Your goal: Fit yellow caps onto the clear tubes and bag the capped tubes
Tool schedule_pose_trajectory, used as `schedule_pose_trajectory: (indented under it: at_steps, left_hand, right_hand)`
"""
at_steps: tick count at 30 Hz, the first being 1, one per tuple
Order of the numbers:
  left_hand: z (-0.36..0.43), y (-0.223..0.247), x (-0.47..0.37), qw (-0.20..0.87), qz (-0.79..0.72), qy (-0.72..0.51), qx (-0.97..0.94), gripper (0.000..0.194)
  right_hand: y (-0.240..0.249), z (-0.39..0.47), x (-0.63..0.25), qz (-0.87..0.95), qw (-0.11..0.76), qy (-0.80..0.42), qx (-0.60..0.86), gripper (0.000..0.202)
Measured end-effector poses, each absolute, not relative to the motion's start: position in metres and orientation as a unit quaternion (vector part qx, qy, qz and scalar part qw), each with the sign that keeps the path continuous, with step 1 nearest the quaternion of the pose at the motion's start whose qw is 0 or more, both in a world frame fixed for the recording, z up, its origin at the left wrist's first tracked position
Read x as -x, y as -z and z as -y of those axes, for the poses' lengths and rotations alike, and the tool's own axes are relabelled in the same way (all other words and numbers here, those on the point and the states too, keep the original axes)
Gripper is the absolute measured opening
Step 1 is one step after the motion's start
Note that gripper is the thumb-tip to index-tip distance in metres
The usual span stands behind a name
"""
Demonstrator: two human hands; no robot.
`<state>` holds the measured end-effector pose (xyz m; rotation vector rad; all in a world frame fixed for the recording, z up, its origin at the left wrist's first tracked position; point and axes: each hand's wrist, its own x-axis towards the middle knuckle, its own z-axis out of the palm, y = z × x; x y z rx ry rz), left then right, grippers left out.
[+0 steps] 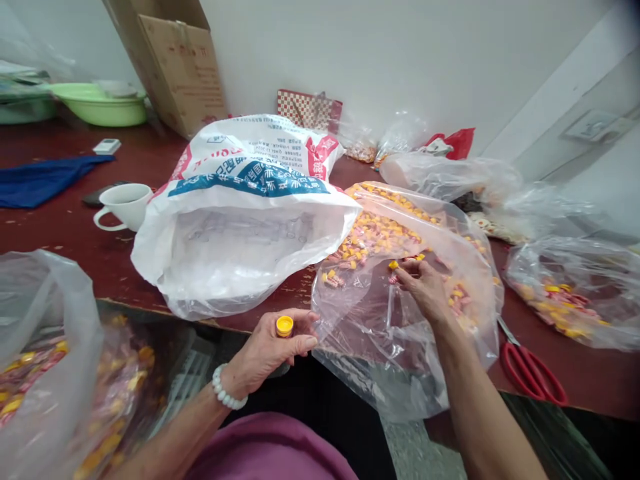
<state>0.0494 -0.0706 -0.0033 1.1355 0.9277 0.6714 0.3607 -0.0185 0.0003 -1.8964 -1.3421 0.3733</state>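
My left hand [265,350], with a white bead bracelet [227,388] on its wrist, is closed around a small piece with a round, hollow yellow cap [285,326] facing up. The fingers hide most of that piece. Over the clear plastic bag [360,320], my right hand [425,287] pinches a small piece with a yellow cap [394,265]. Something pink shows just under it. Many similar yellow and pink pieces [380,230] lie in the bag's far part. To the left, a white printed sack [250,193] lies with its mouth wide towards me.
Red-handled scissors [533,373] lie at the table's right front edge. Another bag of pieces [575,300] sits behind them. A large bag [55,347] stands at lower left. A white cup [125,205], cardboard box [185,73] and green basin [100,107] are further back.
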Motion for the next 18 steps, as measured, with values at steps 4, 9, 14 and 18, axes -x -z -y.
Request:
schedule_pose_trajectory:
  at_steps: [4, 9, 14, 18]
  left_hand:
    - [0.075, 0.003, -0.054, 0.665, -0.417, -0.302, -0.541, 0.041]
    - [0.082, -0.009, -0.057, 0.663, -0.386, -0.314, -0.560, 0.032]
    - [0.089, -0.009, -0.056, 0.719, -0.362, -0.327, -0.495, 0.027]
    - [0.093, -0.004, -0.055, 0.766, -0.358, -0.324, -0.423, 0.022]
  right_hand:
    - [-0.020, 0.064, -0.288, 0.565, 0.520, -0.238, 0.594, 0.023]
    - [-0.028, 0.101, -0.225, 0.715, 0.441, -0.195, 0.506, 0.009]
    - [-0.026, 0.116, -0.220, 0.760, 0.367, -0.164, 0.511, 0.023]
    - [-0.020, 0.125, -0.215, 0.756, 0.390, -0.183, 0.493, 0.041]
